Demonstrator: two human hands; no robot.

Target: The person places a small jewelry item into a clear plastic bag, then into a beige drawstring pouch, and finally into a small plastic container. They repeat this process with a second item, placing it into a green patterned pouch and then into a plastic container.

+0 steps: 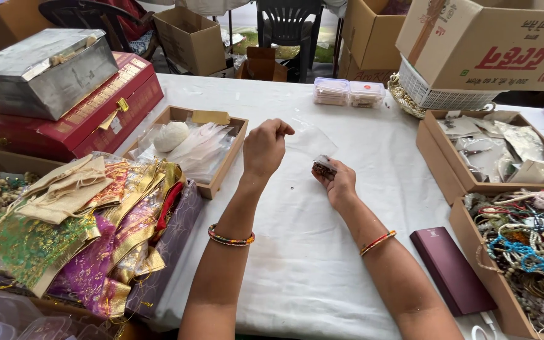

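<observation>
My left hand (pixel 264 148) is raised over the white tablecloth (pixel 297 264), fingers pinched on the top edge of a clear plastic pouch (pixel 310 140). My right hand (pixel 340 184) rests on the cloth just right of it, closed around a small dark beaded piece (pixel 322 169) at the pouch's lower end. Both wrists wear coloured bangles. A tiny dark bead (pixel 292 187) lies on the cloth between my hands.
A tray of clear pouches (pixel 221 160) lies left, beside a heap of shiny fabric bags (pixel 105 233) and a red case (pixel 89 119) under a metal box (pixel 39 69). Boxes of beads (pixel 530 252) and packets (pixel 498 148) stand right, a maroon wallet (pixel 451 271) near me.
</observation>
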